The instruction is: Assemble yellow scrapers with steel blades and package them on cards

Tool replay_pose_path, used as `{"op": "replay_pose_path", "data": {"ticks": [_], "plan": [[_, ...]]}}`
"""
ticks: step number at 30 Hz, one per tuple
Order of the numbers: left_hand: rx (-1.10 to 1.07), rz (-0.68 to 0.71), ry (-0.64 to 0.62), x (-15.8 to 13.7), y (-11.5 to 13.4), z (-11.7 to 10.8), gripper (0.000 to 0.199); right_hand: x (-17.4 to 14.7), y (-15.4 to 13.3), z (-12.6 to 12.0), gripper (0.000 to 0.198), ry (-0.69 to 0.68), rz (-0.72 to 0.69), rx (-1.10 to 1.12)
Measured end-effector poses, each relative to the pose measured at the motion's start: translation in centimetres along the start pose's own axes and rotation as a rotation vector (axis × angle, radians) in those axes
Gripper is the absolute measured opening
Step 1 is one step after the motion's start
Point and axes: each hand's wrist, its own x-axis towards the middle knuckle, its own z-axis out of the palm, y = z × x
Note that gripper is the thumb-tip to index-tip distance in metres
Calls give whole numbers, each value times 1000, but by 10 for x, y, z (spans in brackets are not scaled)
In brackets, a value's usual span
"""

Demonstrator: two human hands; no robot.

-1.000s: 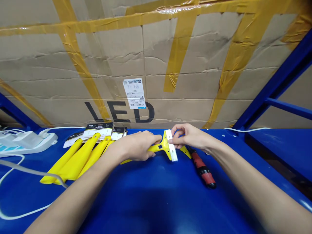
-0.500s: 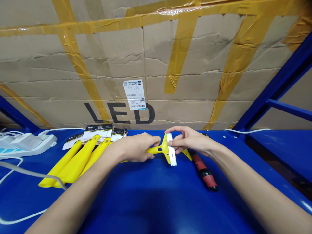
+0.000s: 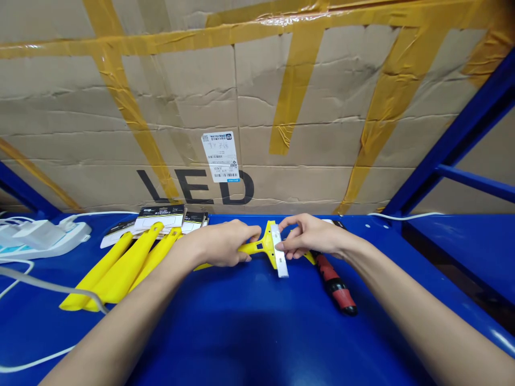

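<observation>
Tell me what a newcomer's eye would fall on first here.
Likely first, the big black LED lettering low on the taped cardboard box that fills the background. Then the yellow scraper at the centre, its handle in the left hand, the right hand at the white strip along its head. Bright yellow handles lie fanned at the left of the blue tabletop.
</observation>
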Motion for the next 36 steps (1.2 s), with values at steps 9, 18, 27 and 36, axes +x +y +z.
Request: {"op": "replay_pose_path", "data": {"ticks": [9, 18, 27, 36], "plan": [[11, 46, -19, -1, 3, 1, 16, 1, 0, 1, 35, 66, -26, -10], [34, 63, 33, -3, 4, -2, 13, -2, 0, -1, 66, 18, -25, 33], [33, 94, 44, -6, 4, 0, 11, -2, 0, -4, 67, -15, -50, 55], [38, 88, 97, -7, 4, -5, 12, -5, 1, -2, 78, -19, -68, 95]]}}
